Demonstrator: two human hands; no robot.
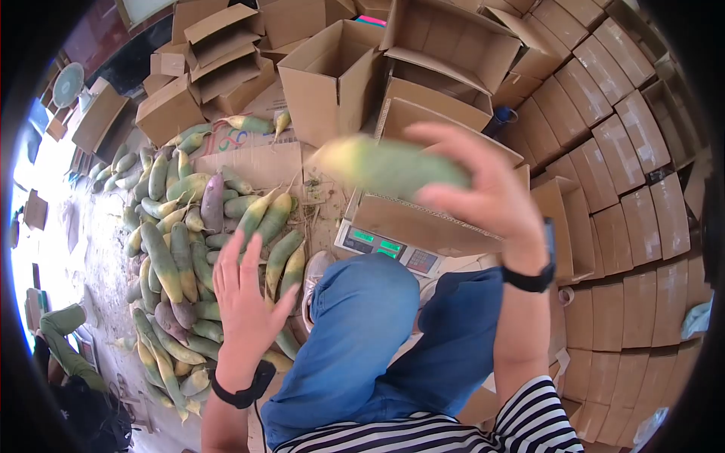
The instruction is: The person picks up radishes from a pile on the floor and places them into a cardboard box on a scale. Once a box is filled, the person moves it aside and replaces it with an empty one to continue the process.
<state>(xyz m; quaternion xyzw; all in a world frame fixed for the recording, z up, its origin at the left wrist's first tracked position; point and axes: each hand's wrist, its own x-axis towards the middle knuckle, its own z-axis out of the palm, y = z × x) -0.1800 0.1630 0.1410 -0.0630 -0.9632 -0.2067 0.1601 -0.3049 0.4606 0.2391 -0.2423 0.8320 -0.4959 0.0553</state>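
Observation:
My right hand point(483, 181) grips a thick green radish point(377, 166) with a pale yellow end pointing left, blurred by motion. It is above an open cardboard box point(423, 223) that rests on a digital scale point(389, 249) with green lit displays. My left hand point(245, 302) has its fingers spread and holds nothing. It hovers over the right side of a large radish pile point(162, 260), where most are green with yellowish ends and a few are purplish. Whether its fingertips touch any radish cannot be told.
Taped cardboard boxes point(604, 151) are stacked along the right. More open boxes point(325, 68) stand at the back. My bent knees point(370, 302) are just in front of the scale. Another person's green-clad leg point(68, 340) shows at far left. A round fan point(68, 84) stands at upper left.

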